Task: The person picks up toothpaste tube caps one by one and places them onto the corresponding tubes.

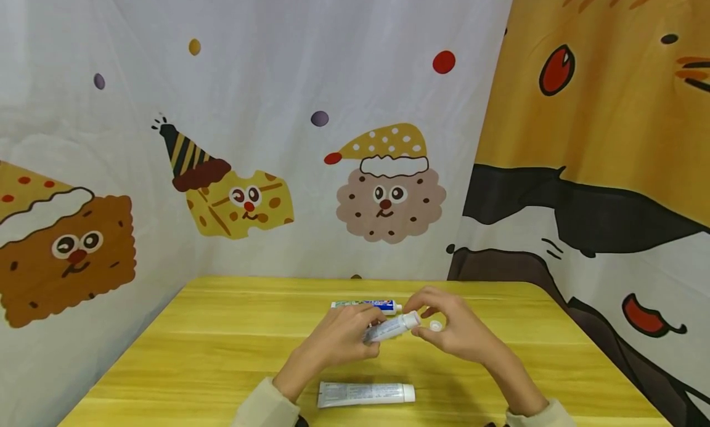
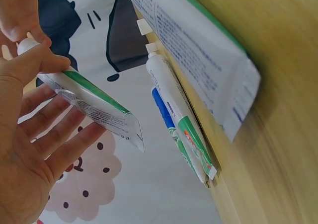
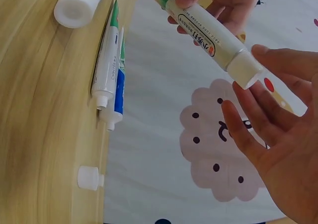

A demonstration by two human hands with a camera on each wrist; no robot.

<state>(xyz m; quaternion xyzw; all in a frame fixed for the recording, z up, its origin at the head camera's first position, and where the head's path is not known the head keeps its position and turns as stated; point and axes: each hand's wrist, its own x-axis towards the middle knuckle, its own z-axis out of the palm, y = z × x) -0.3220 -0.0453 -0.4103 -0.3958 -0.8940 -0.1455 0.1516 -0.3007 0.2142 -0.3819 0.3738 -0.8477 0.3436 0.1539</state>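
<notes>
My left hand (image 1: 346, 334) holds a white toothpaste tube (image 3: 206, 33) with a green end, pinched between thumb and fingers above the table. The tube's white cap (image 3: 246, 70) is on and points toward my right hand (image 1: 457, 328). The fingers of my right hand spread loosely around this cap, with the thumb and fingertips very close to it; whether they touch is hard to tell. Another capped toothpaste tube (image 1: 366, 394) lies flat near the front of the table.
Behind my left hand, two toothpaste tubes, one white (image 3: 107, 67) and one blue and green (image 3: 119, 90), lie side by side with bare nozzles. Loose white caps (image 3: 88, 178) sit on the wooden table (image 1: 222, 328) to their right. A printed curtain (image 1: 266, 76) hangs behind the table.
</notes>
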